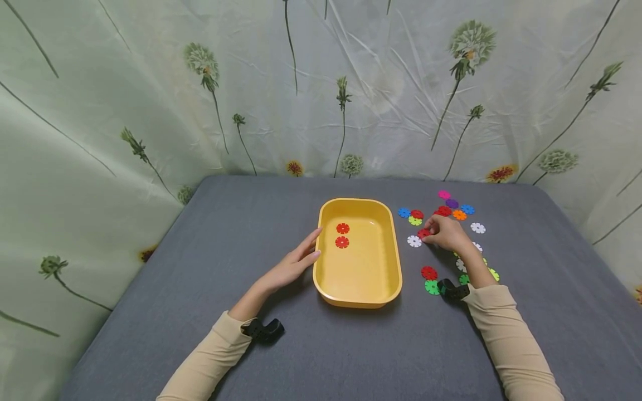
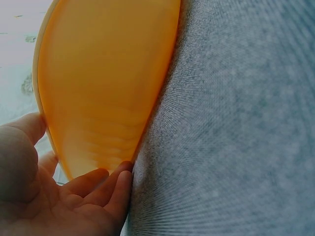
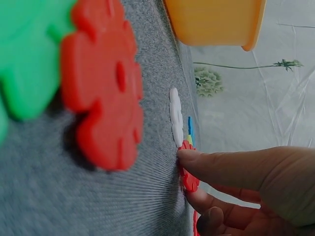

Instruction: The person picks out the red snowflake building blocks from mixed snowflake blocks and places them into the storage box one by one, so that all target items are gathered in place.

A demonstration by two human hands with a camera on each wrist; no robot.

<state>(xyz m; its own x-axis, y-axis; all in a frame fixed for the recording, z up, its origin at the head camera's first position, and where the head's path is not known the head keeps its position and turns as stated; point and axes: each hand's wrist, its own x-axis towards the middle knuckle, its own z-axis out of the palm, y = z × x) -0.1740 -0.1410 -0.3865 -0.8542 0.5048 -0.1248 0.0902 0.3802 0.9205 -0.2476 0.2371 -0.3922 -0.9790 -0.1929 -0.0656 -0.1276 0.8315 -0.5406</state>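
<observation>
A yellow plastic tray [image 1: 358, 278] stands on the grey cloth with two red snowflake discs, one of them the nearer disc [image 1: 342, 242], lying in its left part. My left hand [image 1: 288, 271] touches the tray's left side. In the left wrist view its fingertips [image 2: 125, 166] lie against the outer wall, loosely extended. To the right of the tray, my right hand [image 1: 448, 235] pinches a red snowflake disc [image 1: 423, 233] between thumb and fingers, down at the cloth. A white disc [image 1: 414, 241] lies just beside that red one.
Behind the right hand lie loose discs, including a blue one [image 1: 467, 209], an orange one [image 1: 459, 215] and a white one [image 1: 478, 228]. Nearer, a red disc [image 1: 429, 273] touches a green disc [image 1: 432, 287]. Several more are partly hidden under the right forearm. A flower-patterned curtain [image 1: 301, 122] hangs behind.
</observation>
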